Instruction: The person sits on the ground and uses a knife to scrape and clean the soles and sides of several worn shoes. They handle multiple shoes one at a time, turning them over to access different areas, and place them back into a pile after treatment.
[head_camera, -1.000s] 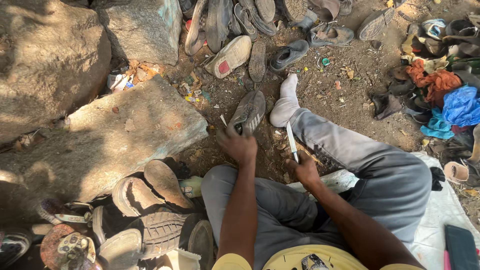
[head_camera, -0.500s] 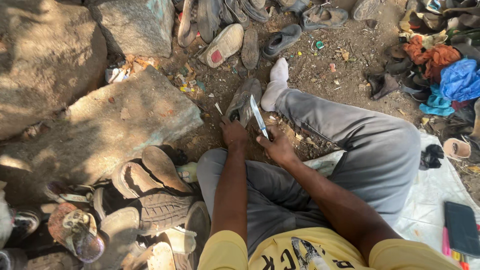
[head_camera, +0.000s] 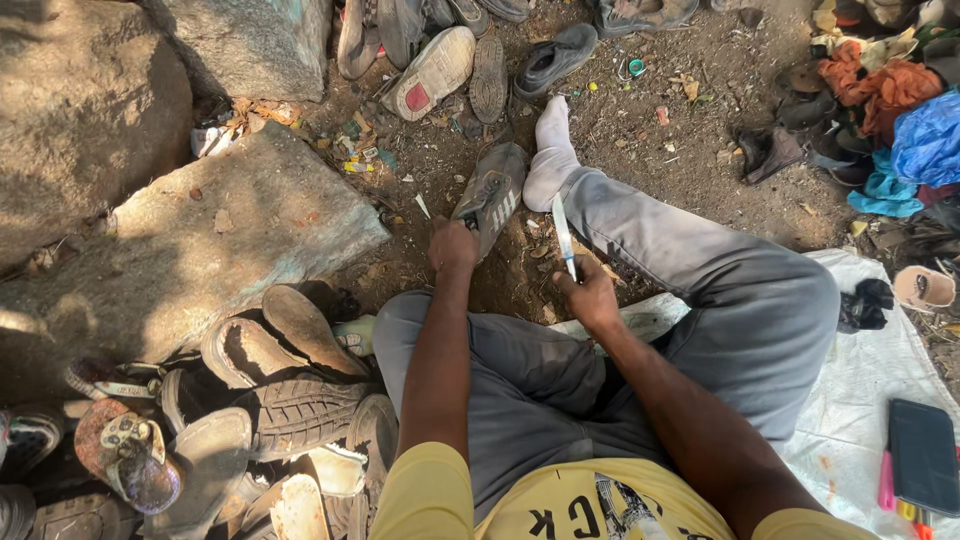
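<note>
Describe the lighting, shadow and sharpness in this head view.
Head view: dappled sun on the rock and white sheet; shade over the lap, left hand on the shoe and right hand with the knife; all sharp, no glare, wide-angle bend at the edges.

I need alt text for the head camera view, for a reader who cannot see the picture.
A seated person holds a grey shoe sole-up on the dirt with the left hand and grips a knife, blade pointing away, in the right hand. Worn shoes and soles are piled at the left beside large rocks.
</note>
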